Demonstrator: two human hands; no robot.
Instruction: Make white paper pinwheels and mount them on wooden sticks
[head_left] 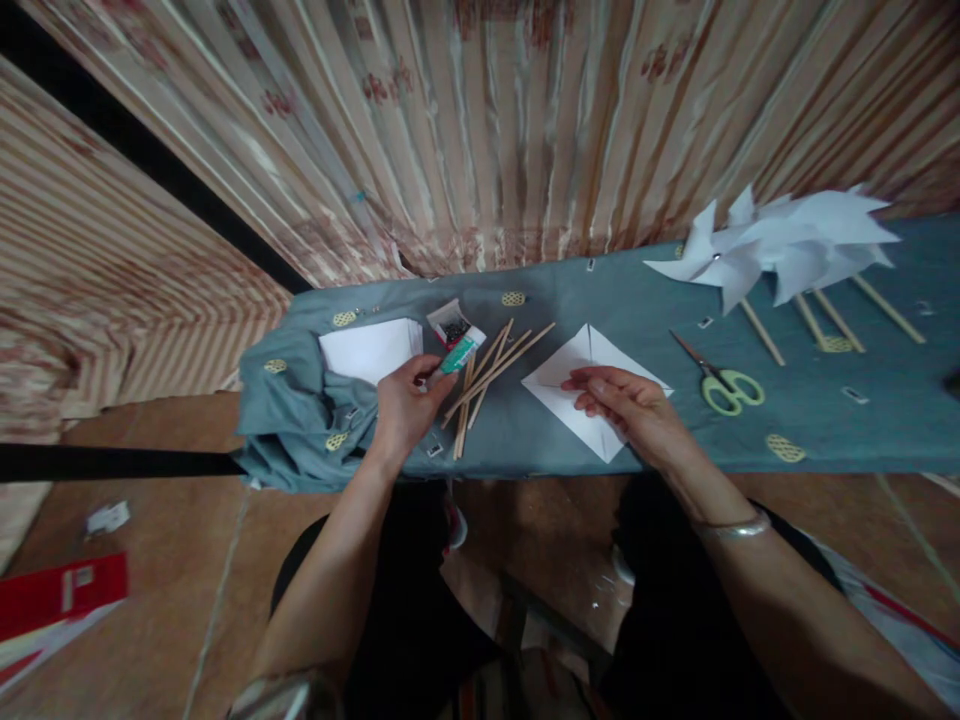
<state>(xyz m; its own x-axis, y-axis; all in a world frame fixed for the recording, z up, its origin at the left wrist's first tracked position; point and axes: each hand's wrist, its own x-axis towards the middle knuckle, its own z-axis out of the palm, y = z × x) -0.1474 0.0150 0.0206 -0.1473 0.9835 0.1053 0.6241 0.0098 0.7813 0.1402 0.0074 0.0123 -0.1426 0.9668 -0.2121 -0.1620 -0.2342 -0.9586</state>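
Observation:
My left hand (pixel 409 402) is closed on a small green-and-white packet (pixel 459 354), its exact kind unclear. Just behind the packet lies an open little box (pixel 454 326) with dark small pieces inside. A white paper square (pixel 559 388), slit inward from its corners, lies turned like a diamond. Over its right half is my right hand (pixel 619 400), thumb and fingers drawn together. Whether something tiny is between those fingertips cannot be made out. Several thin wooden sticks (pixel 491 378) lie loosely crossed between the packet and the square.
A stack of white paper (pixel 367 350) lies at the left by bunched cloth (pixel 292 420). Green-handled scissors (pixel 724 385) rest right of the square. Several white paper pinwheels (pixel 795 250) on sticks lie far right. A striped curtain (pixel 510 130) hangs behind the table.

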